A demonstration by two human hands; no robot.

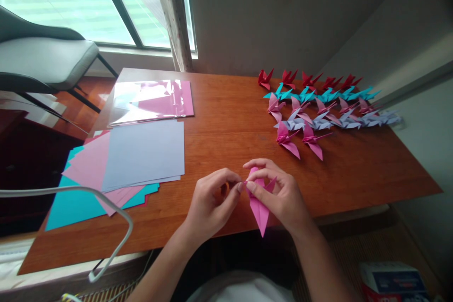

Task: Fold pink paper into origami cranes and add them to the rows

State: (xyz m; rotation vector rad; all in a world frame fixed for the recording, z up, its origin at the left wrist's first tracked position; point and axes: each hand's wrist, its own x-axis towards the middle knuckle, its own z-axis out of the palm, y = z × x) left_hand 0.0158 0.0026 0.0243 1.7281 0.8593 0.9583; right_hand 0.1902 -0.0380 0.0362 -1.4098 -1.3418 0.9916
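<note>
Centrally, at the near table (226, 118) edge: pink paper piece (260, 207), partly folded, long point hanging down past the edge, held off the surface by both hands
Left hand (212, 200): fingertips pinched on the piece's left tip
Right hand (279, 193): thumb and fingers closed round its upper part
Left side: loose sheets (141, 153), lilac over pink over turquoise; beyond them, glossy packet (152, 99) of pink paper
Far right: folded cranes (318, 104) in rows of red, turquoise, pink, lilac, with two magenta nearest
Off the table, upper left: grey chair (46, 56)
</note>
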